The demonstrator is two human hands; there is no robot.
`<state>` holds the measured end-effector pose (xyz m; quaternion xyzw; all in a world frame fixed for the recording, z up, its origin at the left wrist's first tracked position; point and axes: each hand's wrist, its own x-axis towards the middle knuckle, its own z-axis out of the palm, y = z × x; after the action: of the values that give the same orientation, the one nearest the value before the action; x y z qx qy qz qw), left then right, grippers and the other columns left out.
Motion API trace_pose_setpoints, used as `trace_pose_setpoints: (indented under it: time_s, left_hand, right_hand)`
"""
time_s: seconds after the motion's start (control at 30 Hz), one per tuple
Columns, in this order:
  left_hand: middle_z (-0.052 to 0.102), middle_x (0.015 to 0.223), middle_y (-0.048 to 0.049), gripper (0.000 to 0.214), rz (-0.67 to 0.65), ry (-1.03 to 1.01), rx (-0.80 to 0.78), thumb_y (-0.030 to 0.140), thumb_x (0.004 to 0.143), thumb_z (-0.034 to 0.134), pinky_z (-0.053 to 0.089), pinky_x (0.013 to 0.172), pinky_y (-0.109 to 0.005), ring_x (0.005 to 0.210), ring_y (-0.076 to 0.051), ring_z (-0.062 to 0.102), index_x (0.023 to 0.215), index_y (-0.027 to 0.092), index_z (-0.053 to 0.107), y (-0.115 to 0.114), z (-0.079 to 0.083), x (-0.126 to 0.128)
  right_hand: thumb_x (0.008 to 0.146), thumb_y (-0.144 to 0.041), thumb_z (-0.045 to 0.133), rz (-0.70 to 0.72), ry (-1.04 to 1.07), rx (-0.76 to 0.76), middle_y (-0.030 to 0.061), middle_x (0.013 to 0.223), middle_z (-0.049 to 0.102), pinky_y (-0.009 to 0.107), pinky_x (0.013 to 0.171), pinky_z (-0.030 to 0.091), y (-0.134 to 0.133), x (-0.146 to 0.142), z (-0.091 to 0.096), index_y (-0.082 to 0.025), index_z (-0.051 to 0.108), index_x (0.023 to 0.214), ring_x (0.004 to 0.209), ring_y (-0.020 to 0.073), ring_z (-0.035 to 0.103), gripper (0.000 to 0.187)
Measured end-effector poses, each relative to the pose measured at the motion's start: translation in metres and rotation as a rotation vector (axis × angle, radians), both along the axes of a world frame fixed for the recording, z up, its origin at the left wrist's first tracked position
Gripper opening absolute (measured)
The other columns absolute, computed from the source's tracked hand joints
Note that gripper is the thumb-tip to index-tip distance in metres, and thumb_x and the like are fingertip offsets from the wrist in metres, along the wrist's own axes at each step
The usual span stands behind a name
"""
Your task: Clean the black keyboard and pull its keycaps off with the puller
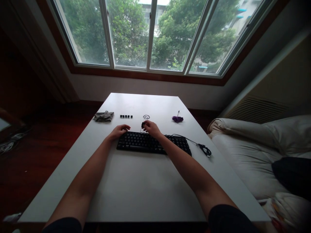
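A black keyboard [138, 141] lies across the white table in front of me, its top edge facing the window. My left hand [120, 131] rests by the keyboard's top left corner, fingers loosely bent and apart, with nothing visible in it. Above the top row, my right hand [151, 127] pinches a small black piece [143, 124] that looks like a keycap. A thin wire tool with a ring end [146, 116] runs past these fingertips; whether the hand also grips it I cannot tell. Several loose black keycaps [126, 116] stand in a row beyond my left hand.
On the table's left side lies a crumpled grey cloth [104, 116]. To the right are a purple bundle [177, 118] with a thin pale stick behind it and the coiled keyboard cable [204, 149]. A pale sofa [238, 155] stands along the right edge.
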<state>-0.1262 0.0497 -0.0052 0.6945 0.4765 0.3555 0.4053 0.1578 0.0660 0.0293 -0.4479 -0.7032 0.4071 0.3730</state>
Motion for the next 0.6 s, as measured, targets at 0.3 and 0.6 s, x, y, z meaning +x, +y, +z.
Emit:
trace_pose_setpoints:
  time_s: [0.3, 0.6]
  left_hand:
    - [0.076, 0.102, -0.0060, 0.042, 0.045, 0.039, 0.078, 0.023, 0.072, 0.054, 0.052, 0.074, -0.031, 0.083, -0.019, 0.067, 0.109, 0.020, 0.074, 0.005, -0.010, -0.003]
    - [0.075, 0.098, -0.0061, 0.040, 0.022, 0.002, 0.108, 0.020, 0.074, 0.054, 0.050, 0.071, -0.027, 0.081, -0.017, 0.065, 0.108, 0.018, 0.074, 0.007, -0.011, -0.005]
  right_hand:
    - [0.088, -0.015, 0.064, 0.084, -0.029, -0.270, 0.0048, 0.078, 0.075, 0.022, 0.051, 0.054, 0.018, -0.002, 0.010, -0.017, 0.062, 0.090, 0.061, 0.0140, 0.069, 0.004]
    - [0.086, -0.016, 0.060, 0.108, -0.124, -0.026, 0.0000, 0.078, 0.075, 0.020, 0.057, 0.054, 0.011, -0.003, 0.000, -0.020, 0.066, 0.089, 0.069, 0.0138, 0.072, 0.007]
